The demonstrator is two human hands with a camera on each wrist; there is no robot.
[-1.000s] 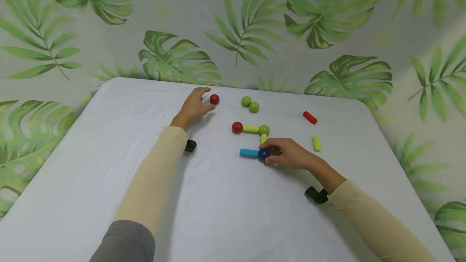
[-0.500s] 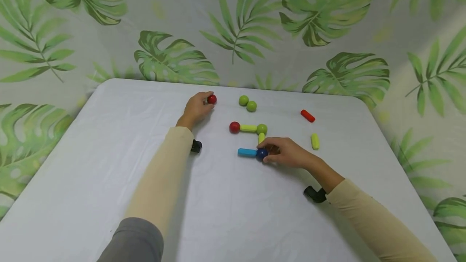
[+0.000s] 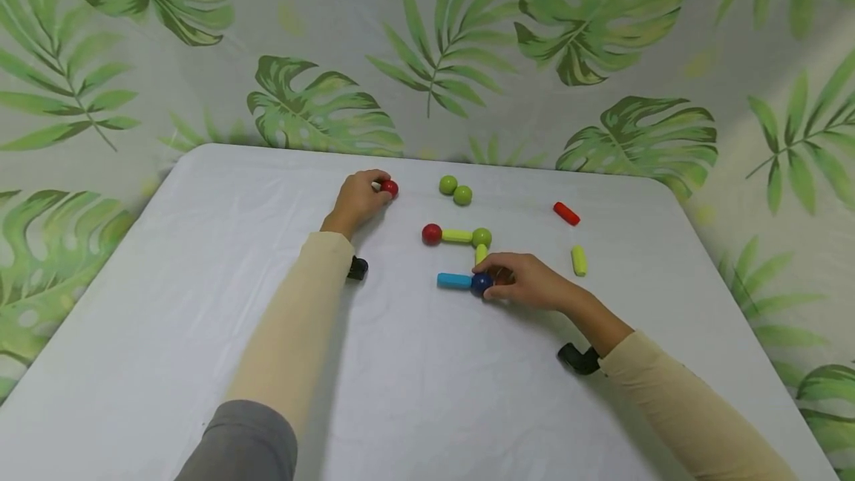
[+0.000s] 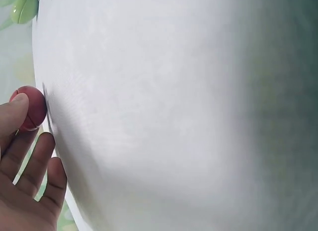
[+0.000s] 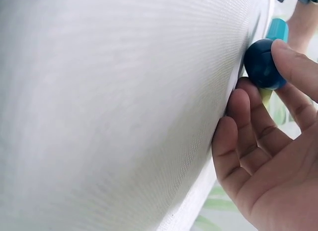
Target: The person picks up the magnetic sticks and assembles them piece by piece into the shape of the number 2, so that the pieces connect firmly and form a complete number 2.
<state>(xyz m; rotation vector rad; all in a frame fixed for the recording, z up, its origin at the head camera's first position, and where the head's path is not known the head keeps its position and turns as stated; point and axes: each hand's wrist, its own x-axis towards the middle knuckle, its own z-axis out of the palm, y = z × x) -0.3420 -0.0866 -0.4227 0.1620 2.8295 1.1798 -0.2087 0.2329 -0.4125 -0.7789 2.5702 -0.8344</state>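
Observation:
My left hand (image 3: 360, 197) pinches a red ball (image 3: 390, 188) near the table's far edge. In the left wrist view the thumb lies on this red ball (image 4: 35, 108), its other fingers spread below. My right hand (image 3: 531, 280) holds a dark blue ball (image 3: 481, 284) between thumb and fingers, seen also in the right wrist view as the blue ball (image 5: 262, 64). A light blue stick (image 3: 454, 281) joins that ball on its left. A yellow-green stick (image 3: 481, 254) runs from it up to a green ball (image 3: 482, 237), and another yellow-green stick (image 3: 457, 235) links to a second red ball (image 3: 432, 234).
Two loose green balls (image 3: 462, 195) sit side by side behind the joined pieces. To the right lie a red stick (image 3: 566, 214) and a loose yellow-green stick (image 3: 579, 261). All rest on the white-covered table (image 3: 427, 392), backed by a leaf-patterned cloth (image 3: 467, 43).
My left hand has gone from spread beside the red ball to pinching it, and the ball has shifted slightly nearer. The right hand stays on the blue ball.

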